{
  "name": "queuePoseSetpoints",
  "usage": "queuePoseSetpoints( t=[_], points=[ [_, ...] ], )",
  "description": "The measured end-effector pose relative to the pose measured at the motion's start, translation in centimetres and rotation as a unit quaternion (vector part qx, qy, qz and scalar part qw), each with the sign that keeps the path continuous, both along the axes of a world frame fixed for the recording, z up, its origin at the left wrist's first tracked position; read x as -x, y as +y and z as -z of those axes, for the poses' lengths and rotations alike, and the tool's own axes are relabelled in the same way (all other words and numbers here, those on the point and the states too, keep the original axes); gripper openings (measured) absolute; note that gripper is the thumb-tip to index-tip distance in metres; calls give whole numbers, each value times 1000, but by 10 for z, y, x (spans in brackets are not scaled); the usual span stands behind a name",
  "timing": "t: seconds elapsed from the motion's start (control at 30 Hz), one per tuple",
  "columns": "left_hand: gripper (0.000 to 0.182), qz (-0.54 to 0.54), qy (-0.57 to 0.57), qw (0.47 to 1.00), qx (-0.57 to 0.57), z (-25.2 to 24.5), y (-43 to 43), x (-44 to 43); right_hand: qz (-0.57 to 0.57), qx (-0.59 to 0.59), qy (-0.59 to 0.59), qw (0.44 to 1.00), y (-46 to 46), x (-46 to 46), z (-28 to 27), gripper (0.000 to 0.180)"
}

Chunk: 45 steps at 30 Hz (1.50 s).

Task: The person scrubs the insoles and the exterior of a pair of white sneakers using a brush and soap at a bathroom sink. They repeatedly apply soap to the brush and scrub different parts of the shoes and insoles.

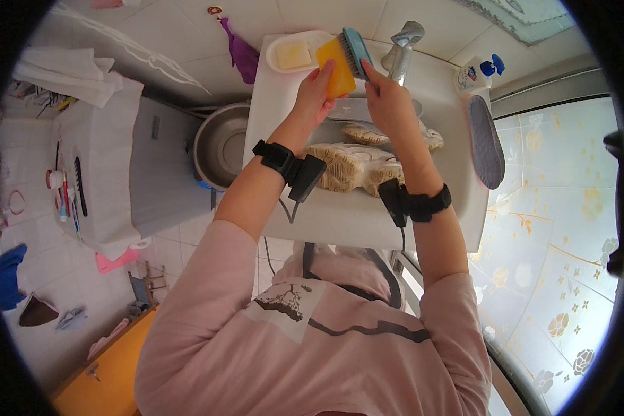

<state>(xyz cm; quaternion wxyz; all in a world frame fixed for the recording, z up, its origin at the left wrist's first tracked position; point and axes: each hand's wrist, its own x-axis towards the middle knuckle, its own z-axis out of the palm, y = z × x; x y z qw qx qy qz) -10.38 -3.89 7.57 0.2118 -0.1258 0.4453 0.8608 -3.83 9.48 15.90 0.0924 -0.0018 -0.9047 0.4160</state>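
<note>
My left hand [314, 96] grips a yellow bar of soap [337, 67] above the back of a white sink [286, 218]. In my right hand [392, 106] is a blue scrubbing brush [358, 52], its grey bristles against or very close to the soap's right side. Below my hands, a pair of white sneakers lies in the basin. The nearer sneaker [343, 166] is on its side and shows a yellowed sole; the farther sneaker [366, 134] is partly hidden by my right forearm.
A chrome faucet [403, 49] rises behind the basin. At the back left is a white soap dish [275, 65] with a pale bar [293, 54]. A pump bottle [473, 75] and a grey insole [484, 140] rest along the right rim. A metal basin [221, 148] stands left of the sink.
</note>
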Motion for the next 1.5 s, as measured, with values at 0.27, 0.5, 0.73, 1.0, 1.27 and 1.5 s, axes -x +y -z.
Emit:
queuePoseSetpoints(
  t=[0.27,0.5,0.73,1.0,1.27,1.5],
  points=[
    [49,-89,84,958,258,-5,-47,56,-118,26,-187,975,17,-51,8,38],
    [45,45,297,624,721,6,-72,106,67,53,-196,977,67,-98,54,39],
    [27,-76,530,474,698,-2,-38,82,180,203,-221,937,108,-115,72,41],
    [46,293,423,572,639,58,71,-2,179,288,-214,916,107,-121,75,42],
    [38,367,332,681,539,23,63,4,62,146,-164,974,78,-96,72,41],
    [36,102,360,828,418,30,29,-15,34,181,-94,978,49,-62,69,40]
  ],
)
